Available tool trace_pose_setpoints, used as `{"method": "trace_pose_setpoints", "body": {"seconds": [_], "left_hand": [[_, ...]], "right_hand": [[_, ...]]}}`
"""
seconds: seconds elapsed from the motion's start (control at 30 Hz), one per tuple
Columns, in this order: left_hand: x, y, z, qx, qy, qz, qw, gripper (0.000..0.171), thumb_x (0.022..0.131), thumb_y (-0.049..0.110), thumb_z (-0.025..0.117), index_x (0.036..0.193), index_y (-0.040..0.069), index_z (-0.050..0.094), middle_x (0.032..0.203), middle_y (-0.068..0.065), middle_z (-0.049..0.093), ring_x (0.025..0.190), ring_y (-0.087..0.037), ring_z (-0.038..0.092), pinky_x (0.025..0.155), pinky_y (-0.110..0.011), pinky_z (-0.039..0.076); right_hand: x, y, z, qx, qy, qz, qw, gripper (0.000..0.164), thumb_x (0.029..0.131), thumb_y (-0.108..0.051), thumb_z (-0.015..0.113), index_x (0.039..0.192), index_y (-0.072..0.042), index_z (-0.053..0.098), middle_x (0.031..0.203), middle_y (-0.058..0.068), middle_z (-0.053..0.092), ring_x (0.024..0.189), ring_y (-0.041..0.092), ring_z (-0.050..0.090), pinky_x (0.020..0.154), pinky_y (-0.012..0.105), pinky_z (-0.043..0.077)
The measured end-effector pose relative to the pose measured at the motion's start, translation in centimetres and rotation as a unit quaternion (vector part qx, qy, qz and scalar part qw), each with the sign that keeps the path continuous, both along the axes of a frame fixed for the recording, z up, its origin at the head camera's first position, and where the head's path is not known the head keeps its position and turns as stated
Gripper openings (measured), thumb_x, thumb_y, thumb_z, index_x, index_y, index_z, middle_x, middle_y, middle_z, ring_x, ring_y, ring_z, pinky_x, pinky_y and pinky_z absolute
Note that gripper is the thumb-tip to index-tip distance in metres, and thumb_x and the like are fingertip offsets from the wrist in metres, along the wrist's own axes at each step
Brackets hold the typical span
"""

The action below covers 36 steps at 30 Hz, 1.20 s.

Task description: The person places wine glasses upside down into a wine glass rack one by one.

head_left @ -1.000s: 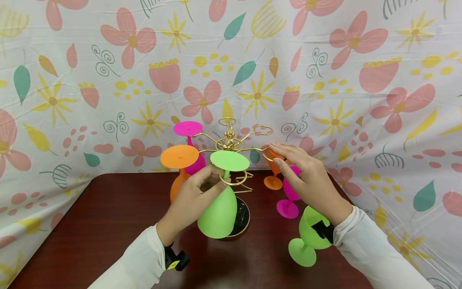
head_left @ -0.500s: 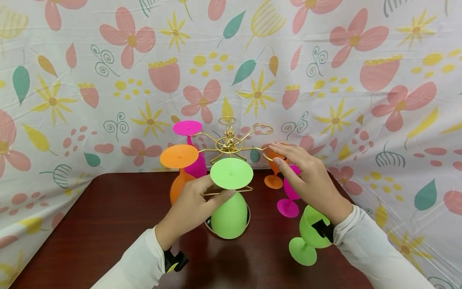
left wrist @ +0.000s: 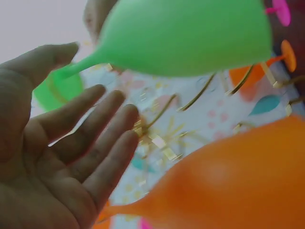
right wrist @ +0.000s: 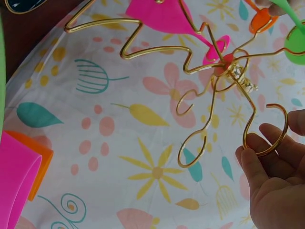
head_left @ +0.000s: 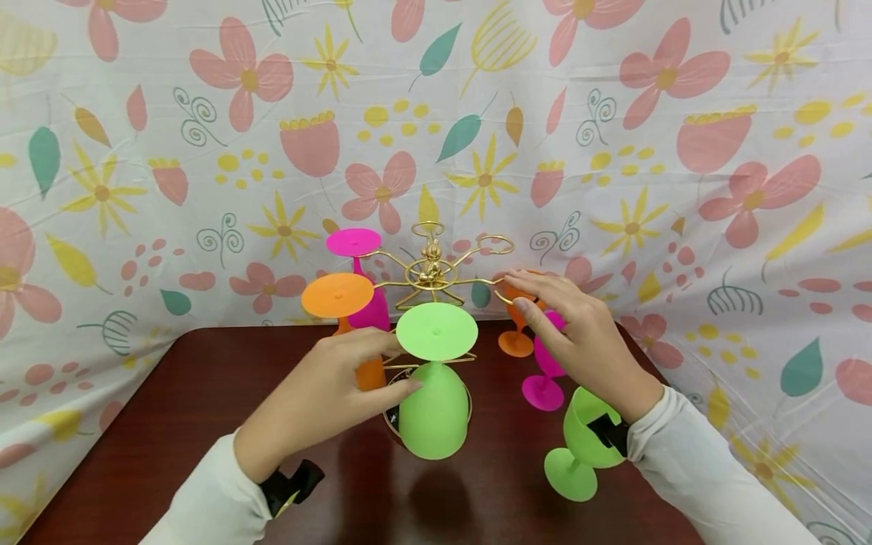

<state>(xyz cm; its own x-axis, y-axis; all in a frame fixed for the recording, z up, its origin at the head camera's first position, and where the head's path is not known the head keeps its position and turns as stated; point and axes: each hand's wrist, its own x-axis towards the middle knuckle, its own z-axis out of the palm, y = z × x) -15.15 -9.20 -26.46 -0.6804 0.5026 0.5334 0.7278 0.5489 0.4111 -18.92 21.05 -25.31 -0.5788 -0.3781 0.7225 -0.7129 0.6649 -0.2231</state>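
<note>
A gold wire glass rack (head_left: 431, 272) with ring-ended arms stands on the table. Upside down at its front hangs a green goblet (head_left: 434, 424), its round foot facing up. My left hand (head_left: 323, 390) is just left of this goblet, fingers extended and thumb apart; in the left wrist view its palm faces the goblet's stem. An orange goblet (head_left: 338, 295) hangs upside down at the rack's left, partly behind that hand, with a magenta goblet (head_left: 354, 242) behind it. At the right, my right hand (head_left: 579, 325) holds an arm's end ring (right wrist: 286, 119) between thumb and fingers.
Upright at the right stand an orange goblet (head_left: 515, 344), a magenta goblet (head_left: 543, 393) and a green goblet (head_left: 571, 475), partly covered by my right arm. Two back rings of the rack hold no goblet. A flowered cloth (head_left: 613, 91) hangs behind the dark table (head_left: 204, 424).
My left hand has let the green goblet settle in the front ring, then let go and drawn back to the left. The right hand stays on its ring.
</note>
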Motion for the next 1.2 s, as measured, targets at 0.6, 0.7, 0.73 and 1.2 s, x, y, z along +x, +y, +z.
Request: {"method": "trace_pose_setpoints", "body": {"seconds": [0.6, 0.7, 0.73, 1.2], "left_hand": [[2.3, -3.0, 10.5, 0.016, 0.069, 0.001, 0.9975, 0.012, 0.088, 0.027, 0.065, 0.098, 0.030, 0.070, 0.085, 0.022, 0.067, 0.077, 0.006, 0.062, 0.072, -0.017, 0.051], [1.6, -2.4, 12.0, -0.007, 0.081, 0.019, 0.9965, 0.011, 0.088, 0.032, 0.064, 0.096, 0.028, 0.070, 0.081, 0.023, 0.066, 0.079, 0.008, 0.060, 0.075, -0.019, 0.050], [1.3, -2.1, 12.5, -0.018, 0.087, 0.026, 0.9957, 0.012, 0.088, 0.033, 0.063, 0.096, 0.028, 0.070, 0.081, 0.023, 0.066, 0.080, 0.008, 0.060, 0.076, -0.020, 0.049], [-3.9, 1.5, 15.4, -0.130, 0.047, 0.085, 0.9868, 0.023, 0.086, 0.045, 0.061, 0.093, 0.024, 0.069, 0.082, 0.010, 0.068, 0.074, -0.006, 0.061, 0.070, -0.024, 0.048]], "right_hand": [[-0.1, 0.2, 0.3, 0.007, 0.004, 0.005, 1.000, 0.037, 0.091, -0.019, 0.060, 0.128, -0.020, 0.058, 0.130, -0.007, 0.058, 0.126, 0.012, 0.049, 0.104, 0.013, 0.033], [-0.1, 0.3, 0.3, 0.010, 0.006, 0.006, 1.000, 0.037, 0.091, -0.018, 0.060, 0.128, -0.019, 0.058, 0.130, -0.005, 0.058, 0.126, 0.011, 0.049, 0.103, 0.013, 0.034], [-0.1, 0.3, 0.3, 0.010, 0.004, 0.007, 1.000, 0.037, 0.091, -0.018, 0.060, 0.128, -0.019, 0.058, 0.130, -0.005, 0.058, 0.126, 0.011, 0.049, 0.103, 0.013, 0.034], [-0.1, 0.3, 0.5, 0.015, 0.003, 0.013, 1.000, 0.038, 0.090, -0.017, 0.062, 0.128, -0.018, 0.059, 0.130, -0.007, 0.057, 0.125, 0.011, 0.049, 0.104, 0.014, 0.033]]}}
